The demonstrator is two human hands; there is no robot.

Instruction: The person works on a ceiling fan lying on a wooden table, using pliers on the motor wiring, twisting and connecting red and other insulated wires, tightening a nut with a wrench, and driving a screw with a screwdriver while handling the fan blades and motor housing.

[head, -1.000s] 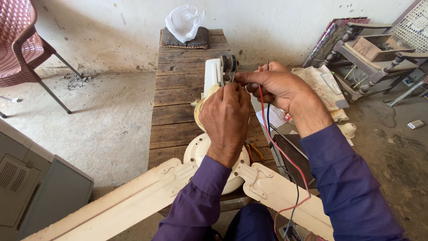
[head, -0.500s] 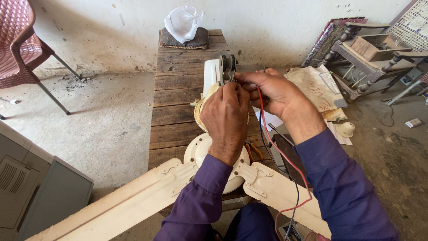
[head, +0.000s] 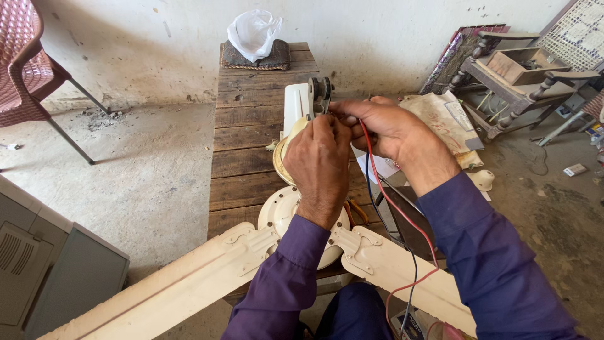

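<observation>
Two fan blades (head: 189, 283), two wires (head: 390, 208).

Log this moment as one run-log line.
left hand: gripping fan down-rod | right hand: pinching red wire at rod top | ceiling fan: on wooden bench | blades: attached

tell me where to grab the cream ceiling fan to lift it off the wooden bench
Probably by the two blade roots, close to the round motor housing. The blades lie flat and stick out past the wooden bench, so their undersides are free: come from below on each side. The left hand and right hand crowd the upright stem and wires.
</observation>
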